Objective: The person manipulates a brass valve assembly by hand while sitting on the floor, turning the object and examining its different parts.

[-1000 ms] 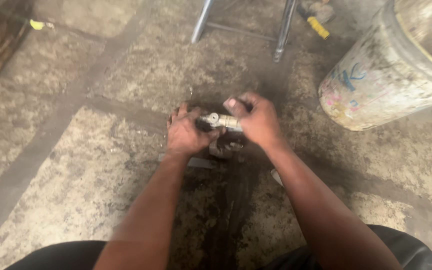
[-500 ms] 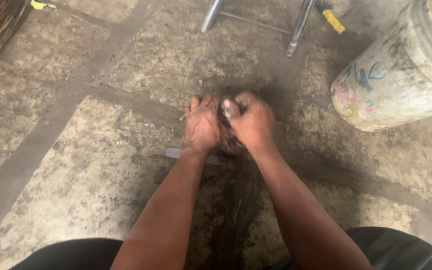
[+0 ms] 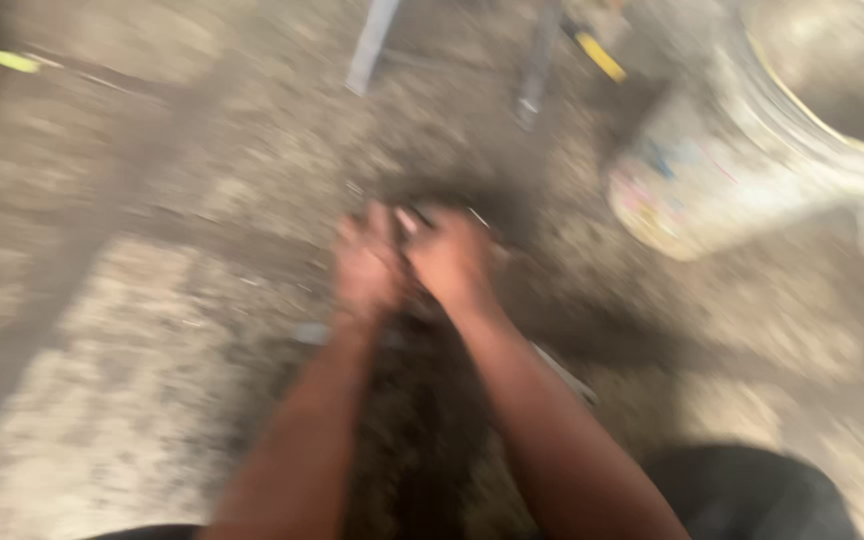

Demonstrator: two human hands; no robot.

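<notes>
Both hands have slid left since half a second ago, now blurred. Left hand and right hand press together, fingers clenched around a small metal part. At two o'clock lies a tipped bucket.

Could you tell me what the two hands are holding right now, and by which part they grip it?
It cannot be told: the left hand and right hand are pressed together over something small, hidden by motion blur.
</notes>
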